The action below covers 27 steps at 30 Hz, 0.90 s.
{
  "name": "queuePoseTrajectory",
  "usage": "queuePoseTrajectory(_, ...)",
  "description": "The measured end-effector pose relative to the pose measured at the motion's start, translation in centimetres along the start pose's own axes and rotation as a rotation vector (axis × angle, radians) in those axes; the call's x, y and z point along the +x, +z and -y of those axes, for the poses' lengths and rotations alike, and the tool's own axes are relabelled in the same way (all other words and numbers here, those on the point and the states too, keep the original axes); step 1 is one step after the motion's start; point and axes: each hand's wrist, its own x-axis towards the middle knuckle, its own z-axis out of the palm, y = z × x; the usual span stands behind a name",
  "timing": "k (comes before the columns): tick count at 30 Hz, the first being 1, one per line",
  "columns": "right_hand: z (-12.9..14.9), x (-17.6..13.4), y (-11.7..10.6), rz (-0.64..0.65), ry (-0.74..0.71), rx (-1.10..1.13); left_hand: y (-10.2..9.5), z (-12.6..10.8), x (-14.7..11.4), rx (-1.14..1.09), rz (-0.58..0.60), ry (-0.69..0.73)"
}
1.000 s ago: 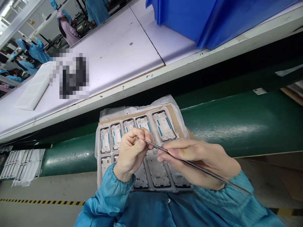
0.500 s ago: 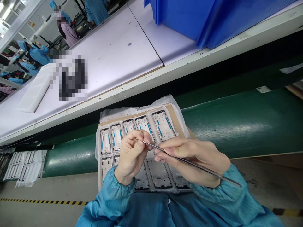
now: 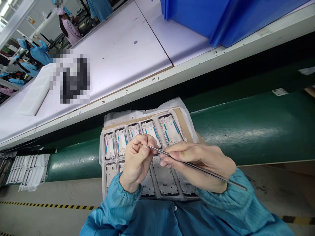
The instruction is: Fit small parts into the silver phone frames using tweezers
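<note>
Your right hand (image 3: 206, 160) grasps a metal tool (image 3: 209, 172) above the tray (image 3: 101, 149); your left hand (image 3: 136, 160), curled at its tip (I can't tell if it grasps anything), hides some frames (image 3: 149, 126). Beyond, a blue bin (image 3: 192, 19) stands on the table (image 3: 110, 55).

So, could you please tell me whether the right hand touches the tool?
Touching: the head view shows the right hand holding the tool in its fingers.
</note>
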Motion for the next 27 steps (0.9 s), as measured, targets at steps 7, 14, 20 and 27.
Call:
queuePoseTrajectory(7, -4.6, 2.7, -2.1, 0.054, 0.109, 0.142, -5.7, 1.7, 3.2, 0.466, -0.095, 0.115)
queuePoseTrajectory(14, -19.8, 6.2, -2.7, 0.301, 0.590, 0.095, -15.3, 9.1, 9.9, 1.599, -0.171, 0.273)
queuePoseTrajectory(20, -24.7, 4.1, -0.1, 0.406, 0.654, 0.133, -17.2, 11.8, 9.3, 1.693, -0.112, 0.290)
queuePoseTrajectory(27, -25.6, 3.2, 0.0, 0.430, 0.652, 0.069, -17.8, 11.9, 9.3, 1.679, -0.095, 0.308)
